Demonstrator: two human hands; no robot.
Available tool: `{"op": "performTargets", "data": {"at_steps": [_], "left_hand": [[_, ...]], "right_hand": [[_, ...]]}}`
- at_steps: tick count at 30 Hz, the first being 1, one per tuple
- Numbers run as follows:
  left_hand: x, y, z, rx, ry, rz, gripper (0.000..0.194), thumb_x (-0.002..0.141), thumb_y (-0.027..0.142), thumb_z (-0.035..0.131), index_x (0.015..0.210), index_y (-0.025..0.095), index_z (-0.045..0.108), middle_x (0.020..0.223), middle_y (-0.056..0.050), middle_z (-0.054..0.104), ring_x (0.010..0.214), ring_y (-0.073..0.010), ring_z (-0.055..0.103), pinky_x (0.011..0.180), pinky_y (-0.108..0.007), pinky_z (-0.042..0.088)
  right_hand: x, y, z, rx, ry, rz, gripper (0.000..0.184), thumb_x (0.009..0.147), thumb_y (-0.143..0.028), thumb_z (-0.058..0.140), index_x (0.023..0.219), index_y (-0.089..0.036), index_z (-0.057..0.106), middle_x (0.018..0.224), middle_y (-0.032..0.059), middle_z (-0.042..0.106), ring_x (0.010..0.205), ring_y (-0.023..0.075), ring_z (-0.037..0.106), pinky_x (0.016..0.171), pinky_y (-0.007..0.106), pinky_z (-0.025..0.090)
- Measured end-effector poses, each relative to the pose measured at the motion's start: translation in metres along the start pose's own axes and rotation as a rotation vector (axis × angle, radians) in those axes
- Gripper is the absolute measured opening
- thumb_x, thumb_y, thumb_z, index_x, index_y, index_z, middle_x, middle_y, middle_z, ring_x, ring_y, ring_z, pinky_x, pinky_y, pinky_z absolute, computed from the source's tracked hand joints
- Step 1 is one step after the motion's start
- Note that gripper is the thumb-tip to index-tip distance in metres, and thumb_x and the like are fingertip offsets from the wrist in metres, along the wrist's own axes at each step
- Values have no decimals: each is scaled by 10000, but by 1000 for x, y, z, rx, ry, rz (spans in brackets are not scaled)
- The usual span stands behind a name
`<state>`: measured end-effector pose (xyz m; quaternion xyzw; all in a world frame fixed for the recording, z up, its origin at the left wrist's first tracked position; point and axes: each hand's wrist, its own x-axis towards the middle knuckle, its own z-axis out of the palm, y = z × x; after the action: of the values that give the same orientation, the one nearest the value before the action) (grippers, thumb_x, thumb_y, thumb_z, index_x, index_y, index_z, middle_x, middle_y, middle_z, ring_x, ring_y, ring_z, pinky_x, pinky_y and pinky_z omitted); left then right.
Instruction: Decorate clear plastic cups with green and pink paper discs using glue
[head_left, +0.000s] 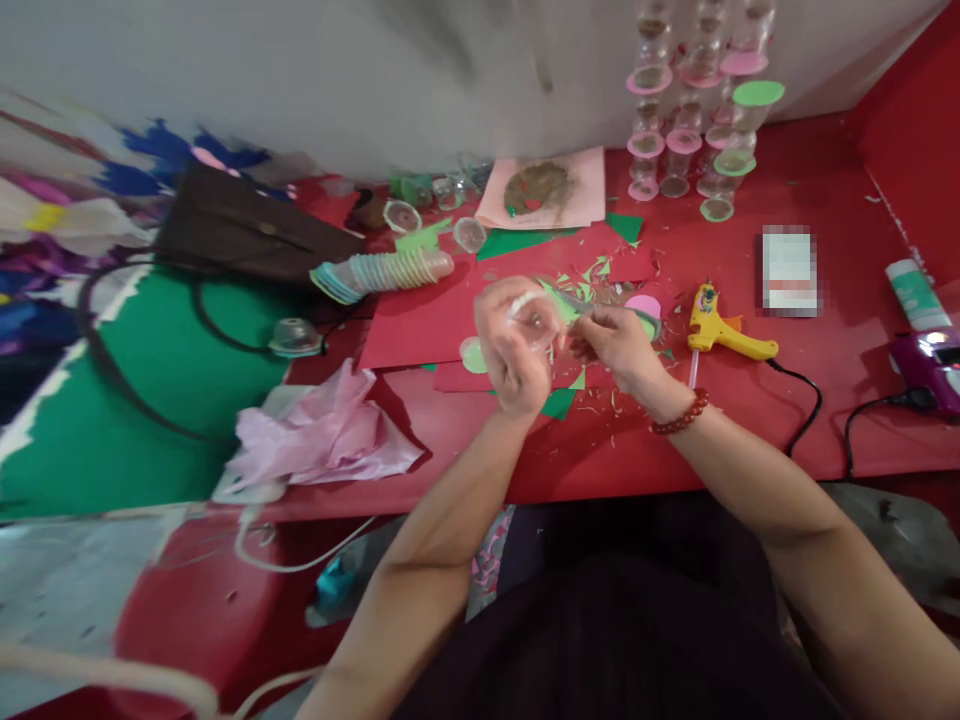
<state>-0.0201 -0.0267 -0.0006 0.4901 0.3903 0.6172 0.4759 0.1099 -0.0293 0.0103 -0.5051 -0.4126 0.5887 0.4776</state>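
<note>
My left hand (pixel 517 350) is curled around a clear plastic cup (pixel 534 322), its open end turned up toward me and a pale rim showing. Close by on the right, my right hand (pixel 611 345) has its fingertips pinched together near the cup's edge. What they grip, if anything, is too small and blurred to make out. A pink paper disc (pixel 643 306) lies just beyond the right hand. To the left of my left hand is a pale green disc (pixel 474 355). Green and red paper scraps (pixel 596 275) are scattered behind both hands.
A yellow glue gun (pixel 724 328) lies at the right, its cord trailing off the front. Stacked cups (pixel 386 272) lie on their side at left, near a pink plastic bag (pixel 330 430). Towers of joined cups (pixel 682 140) stand at the back. Brown grains cover pink paper (pixel 585 190).
</note>
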Motion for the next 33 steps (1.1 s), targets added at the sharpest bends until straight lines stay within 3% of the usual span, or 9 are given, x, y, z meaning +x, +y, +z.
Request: {"op": "performTargets", "data": {"at_steps": [1,4,7,11,15,17,20,25,33], "left_hand": [[3,5,6,-44,69,93,601,926,901,430,1042,322,543,784,3,530,599,-162,460,527,-340,427],[11,14,15,-45,32,-31,722,916,954,299,914,283,566,714,0,525,521,-133,436,448,-307,346],[17,13,12,-62,9,-122,795,878,989,257,884,266,586,735,-6,569,509,-113,459,435,-281,341],[16,13,8,-96,-27,-208,786,882,974,299,873,250,607,745,-8,617,479,-94,473,416,-261,352],[12,15,10,-85,-68,-295,776,890,957,329,849,235,611,700,-1,614,441,-84,474,391,-244,346],[10,14,11,-68,-103,-322,782,868,970,355,856,233,618,671,6,600,438,-87,481,387,-236,337],[8,8,10,-37,-154,-372,801,841,987,375,888,232,640,650,12,589,430,-84,477,382,-225,308],[8,9,8,-10,-177,-411,791,833,988,421,893,228,633,675,1,609,459,-92,500,389,-225,296],[7,19,13,60,-203,-472,799,848,997,374,799,223,568,591,28,506,422,-76,369,380,-234,209]], "right_hand": [[1,1,-1,-77,24,-60,266,865,-217,709,624,-209,599,550,-24,611,510,93,538,515,221,439],[3,4,-5,-241,85,-233,178,812,-212,713,672,-219,604,593,-36,607,548,104,532,520,237,402],[4,6,-9,-237,89,-316,40,783,-186,677,805,-219,671,703,-29,671,595,112,564,559,248,424],[-1,-1,-11,-233,121,-407,78,878,-263,627,886,-227,696,712,-25,656,600,118,548,592,270,440],[-6,-11,-12,-267,94,-533,209,865,-373,768,1009,-243,689,872,7,723,745,152,635,690,300,510],[-8,-11,-13,-339,109,-578,203,844,-334,806,997,-250,701,885,8,728,757,161,639,726,319,522],[-7,-9,-16,-445,174,-657,39,866,-229,761,882,-247,730,858,19,734,754,174,643,764,345,524],[-6,-7,-20,-500,180,-705,170,905,-143,675,819,-251,774,854,36,779,814,210,710,807,365,544],[0,2,-21,-713,222,-739,265,912,-56,541,878,-221,746,918,66,802,854,221,729,796,351,554]]}}
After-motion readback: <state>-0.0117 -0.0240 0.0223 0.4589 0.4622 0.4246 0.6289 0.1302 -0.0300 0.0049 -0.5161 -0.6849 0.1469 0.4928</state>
